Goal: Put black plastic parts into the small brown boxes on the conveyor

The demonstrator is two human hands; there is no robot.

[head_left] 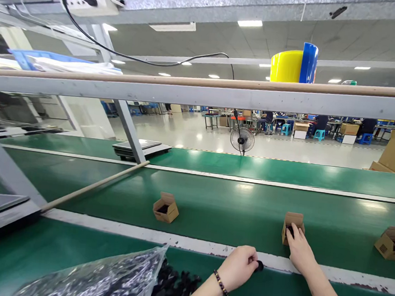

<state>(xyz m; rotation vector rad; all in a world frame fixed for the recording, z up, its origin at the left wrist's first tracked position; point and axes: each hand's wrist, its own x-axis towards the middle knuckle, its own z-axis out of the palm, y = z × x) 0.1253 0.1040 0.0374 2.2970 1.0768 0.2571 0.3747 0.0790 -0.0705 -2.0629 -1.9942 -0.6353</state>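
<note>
My left hand (237, 266), with a bead bracelet on the wrist, is closed in a pinch on a small black part (259, 266) near the white strip at the belt's edge. My right hand (299, 249) reaches onto the green conveyor belt (212, 206). Its fingers rest on the open middle cardboard box (293, 224), where a black part shows inside. A second open box (166, 207) lies to the left and a third (393, 242) to the right; both hold something dark.
A clear plastic bag (99, 279) spills a pile of black parts (174, 287) on the near green table. A wooden rod (94, 185) slants across the belt at left. A scale (141, 147) sits behind, a fan (242, 139) beyond, and tape rolls (294, 64) on the overhead rail.
</note>
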